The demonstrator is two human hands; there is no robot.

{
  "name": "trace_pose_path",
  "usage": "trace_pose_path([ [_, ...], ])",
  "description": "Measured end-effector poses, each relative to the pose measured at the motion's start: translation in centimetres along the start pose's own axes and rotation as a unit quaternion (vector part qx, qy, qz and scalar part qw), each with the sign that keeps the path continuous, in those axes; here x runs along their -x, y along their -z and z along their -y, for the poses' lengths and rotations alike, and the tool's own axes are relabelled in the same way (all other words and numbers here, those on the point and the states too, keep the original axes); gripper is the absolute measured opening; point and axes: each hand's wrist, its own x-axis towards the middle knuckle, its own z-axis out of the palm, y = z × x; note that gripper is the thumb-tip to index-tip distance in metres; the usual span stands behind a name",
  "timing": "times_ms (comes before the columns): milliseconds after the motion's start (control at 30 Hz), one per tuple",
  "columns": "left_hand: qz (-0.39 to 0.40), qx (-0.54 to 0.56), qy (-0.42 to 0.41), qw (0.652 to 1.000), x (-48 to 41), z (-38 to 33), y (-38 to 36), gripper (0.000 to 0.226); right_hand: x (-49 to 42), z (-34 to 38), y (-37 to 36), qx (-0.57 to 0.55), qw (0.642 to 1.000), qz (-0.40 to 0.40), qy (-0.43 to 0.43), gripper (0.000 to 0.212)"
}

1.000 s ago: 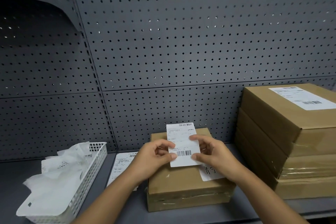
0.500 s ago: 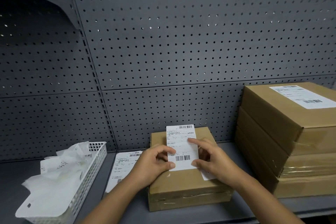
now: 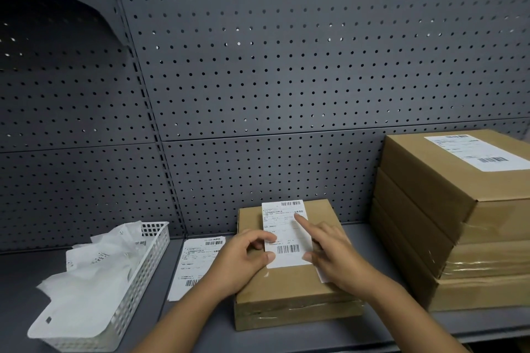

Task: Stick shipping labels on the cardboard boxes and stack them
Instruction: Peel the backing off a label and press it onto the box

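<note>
While pinching the label (image 3: 286, 233) at its left edge between the curled thumb and forefinger of the left hand (image 3: 243, 261), presses its upper right part with the straight index finger of the right hand (image 3: 335, 258). Curls the other right fingers loosely, holding nothing, with the thumb tip at the label's lower right corner. Has the label lying lengthwise on top of the box (image 3: 286, 285), large barcode end nearest, far edge at the box's back edge. Leaves a white scrap (image 3: 322, 276) poking out from under the right hand, on the box top. Rests the box flat on the grey shelf (image 3: 200, 327), near the pegboard (image 3: 286, 66); cannot tell whether touching it. Shows, apart to the right on the same shelf, a stack (image 3: 415, 223) of bigger boxes, with a top label (image 3: 479, 152) stuck on the uppermost. Shows, just left of the box, a printed sheet (image 3: 198, 261) flat on the shelf, partly hidden by the left forearm. Shows, further left, a white basket (image 3: 143, 266) holding crumpled white papers (image 3: 86, 289).
</note>
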Motion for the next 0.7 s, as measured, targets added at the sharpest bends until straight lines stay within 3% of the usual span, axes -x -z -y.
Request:
trace_pose_path([
  [200, -0.046, 0.092, 0.041, 0.994, -0.6, -1.0, -1.3, 0.057, -0.3, 0.1, 0.5, -0.03, 0.998, 0.031, -0.037, 0.085],
  [333, -0.06, 0.021, 0.014, 0.998, -0.6, -0.9, -2.1, 0.068, -0.5, 0.4, 0.5, 0.013, 0.998, 0.036, -0.041, 0.082],
  [533, -0.07, 0.01, -0.012, 0.997, -0.8, 0.0, -2.3, 0.067, -0.2, 0.0, -0.2, 0.024, 0.999, 0.004, -0.024, 0.074],
  [700, -0.073, 0.022, -0.007, 0.997, -1.6, 0.0, -1.9, 0.077, -1.1, 0.3, 0.4, -0.158, 0.985, -0.028, -0.057, 0.076],
])
